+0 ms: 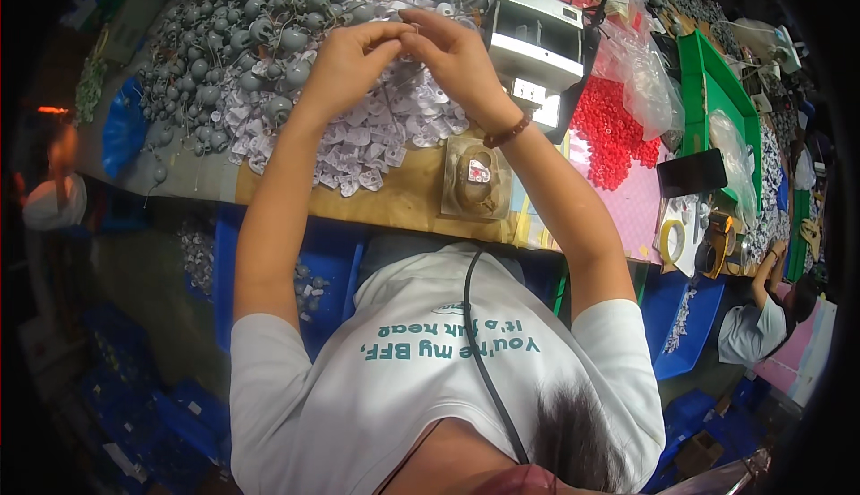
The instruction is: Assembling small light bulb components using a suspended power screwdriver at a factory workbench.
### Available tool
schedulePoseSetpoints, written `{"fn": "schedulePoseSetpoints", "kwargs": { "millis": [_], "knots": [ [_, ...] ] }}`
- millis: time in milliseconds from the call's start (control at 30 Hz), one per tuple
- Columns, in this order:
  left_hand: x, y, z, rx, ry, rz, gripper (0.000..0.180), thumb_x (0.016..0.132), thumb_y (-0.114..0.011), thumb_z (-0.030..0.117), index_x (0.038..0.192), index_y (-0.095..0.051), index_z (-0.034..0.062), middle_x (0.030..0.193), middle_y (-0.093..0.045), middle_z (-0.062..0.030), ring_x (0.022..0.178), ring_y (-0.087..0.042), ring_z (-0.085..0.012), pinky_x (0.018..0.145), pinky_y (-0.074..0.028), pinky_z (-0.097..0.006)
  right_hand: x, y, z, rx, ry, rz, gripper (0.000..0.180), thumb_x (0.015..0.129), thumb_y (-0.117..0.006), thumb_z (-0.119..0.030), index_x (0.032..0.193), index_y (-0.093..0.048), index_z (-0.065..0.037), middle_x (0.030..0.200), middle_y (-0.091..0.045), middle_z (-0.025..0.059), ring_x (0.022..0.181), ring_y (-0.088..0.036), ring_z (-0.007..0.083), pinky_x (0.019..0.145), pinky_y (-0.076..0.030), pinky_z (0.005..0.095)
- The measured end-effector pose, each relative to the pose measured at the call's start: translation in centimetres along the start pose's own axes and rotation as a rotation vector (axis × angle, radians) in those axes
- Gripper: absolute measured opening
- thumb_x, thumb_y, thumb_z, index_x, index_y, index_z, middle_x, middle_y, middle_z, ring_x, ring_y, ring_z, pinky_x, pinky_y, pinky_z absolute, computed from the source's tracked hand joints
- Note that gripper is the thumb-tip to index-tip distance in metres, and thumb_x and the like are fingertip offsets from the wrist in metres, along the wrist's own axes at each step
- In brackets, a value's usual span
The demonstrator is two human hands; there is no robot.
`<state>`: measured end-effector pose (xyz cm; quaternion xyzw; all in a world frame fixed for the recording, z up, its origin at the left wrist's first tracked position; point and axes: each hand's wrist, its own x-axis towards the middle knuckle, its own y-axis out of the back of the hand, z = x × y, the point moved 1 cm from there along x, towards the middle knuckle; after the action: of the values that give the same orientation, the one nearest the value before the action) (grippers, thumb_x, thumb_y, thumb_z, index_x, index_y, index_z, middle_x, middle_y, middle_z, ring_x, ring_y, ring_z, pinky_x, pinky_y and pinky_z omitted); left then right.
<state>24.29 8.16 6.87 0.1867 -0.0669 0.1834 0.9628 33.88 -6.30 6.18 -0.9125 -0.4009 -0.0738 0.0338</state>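
Note:
My left hand (pixel 352 63) and my right hand (pixel 457 60) meet above the worktable, thumbs and fingertips pinched close together. Between them is something small and thin that I cannot make out. Under and beyond the hands spreads a heap of grey round pieces (pixel 293 40) with thin cords. Nearer to me, below my wrists, lies a pile of small white plastic-looking pieces (pixel 358 150). A white and grey box-shaped device (pixel 536 34) stands just right of my right hand. A beaded bracelet (pixel 508 131) circles my right wrist.
On the near table edge sits a brownish block with a rounded hollow (pixel 475 177). To the right are red small pieces (pixel 609 132), a green tray (pixel 717 74), a dark phone (pixel 692 173) and a tape roll (pixel 672 241). A blue bin (pixel 685 325) stands below; another person works far right.

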Motion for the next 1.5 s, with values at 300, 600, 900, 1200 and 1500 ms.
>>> {"fn": "schedulePoseSetpoints", "kwargs": {
  "millis": [300,600,900,1200,1500],
  "knots": [
    [-2.3,-0.9,5.3,0.583,-0.545,0.397,0.069,0.079,-0.079,0.008,0.14,-0.048,0.0129,0.135,-0.051,-0.009,0.117,-0.056,-0.0174,0.09,-0.052,-0.033,-0.6,1.8,-6.6,0.079,0.177,-0.161,0.029,0.097,-0.055,-0.007,0.124,-0.061,0.002,0.097,-0.072,0.0073,0.085,-0.066,0.0086,0.072,-0.054,0.0211],
    [-8.8,-6.7,5.5,-0.426,0.154,-0.089,0.046,0.087,-0.07,0.016,0.127,-0.05,0.0063,0.1,-0.065,-0.0069,0.087,-0.062,-0.0105,0.074,-0.051,-0.027,-9.2,7.2,-5.0,-0.566,0.165,-0.144,0.017,0.086,-0.068,-0.001,0.103,-0.068,-0.005,0.087,-0.069,0.0068,0.066,-0.062,0.0122,0.059,-0.05,0.0273],
    [-16.4,-14.4,-2.7,0.197,0.055,-0.077,0.04,0.075,-0.077,0.013,0.108,-0.058,0.0028,0.1,-0.057,-0.0138,0.094,-0.057,-0.0337,0.08,-0.048,-0.039,-17.5,7.6,5.5,-1.015,0.334,-0.234,0.028,0.073,-0.069,-0.004,0.101,-0.068,-0.006,0.095,-0.064,0.0066,0.079,-0.065,0.0233,0.062,-0.054,0.0328],
    [-16.2,-15.0,-3.4,0.333,-0.092,-0.09,0.03,0.074,-0.073,0.008,0.101,-0.062,0.0042,0.103,-0.059,-0.0099,0.102,-0.052,-0.0309,0.088,-0.044,-0.04,-17.0,7.0,7.5,-1.153,0.338,-0.292,0.031,0.074,-0.064,-0.01,0.104,-0.064,-0.003,0.096,-0.058,0.0076,0.085,-0.062,0.024,0.066,-0.053,0.034],
    [-16.1,-15.2,-3.4,0.397,-0.004,0.0,0.035,0.075,-0.069,0.006,0.11,-0.062,0.0056,0.114,-0.057,-0.0113,0.106,-0.052,-0.0319,0.088,-0.044,-0.043,-17.1,6.8,6.2,-1.332,0.401,-0.498,0.034,0.074,-0.06,-0.012,0.104,-0.064,0.003,0.096,-0.053,0.0073,0.084,-0.056,0.0222,0.068,-0.051,0.0332]
  ]
}}
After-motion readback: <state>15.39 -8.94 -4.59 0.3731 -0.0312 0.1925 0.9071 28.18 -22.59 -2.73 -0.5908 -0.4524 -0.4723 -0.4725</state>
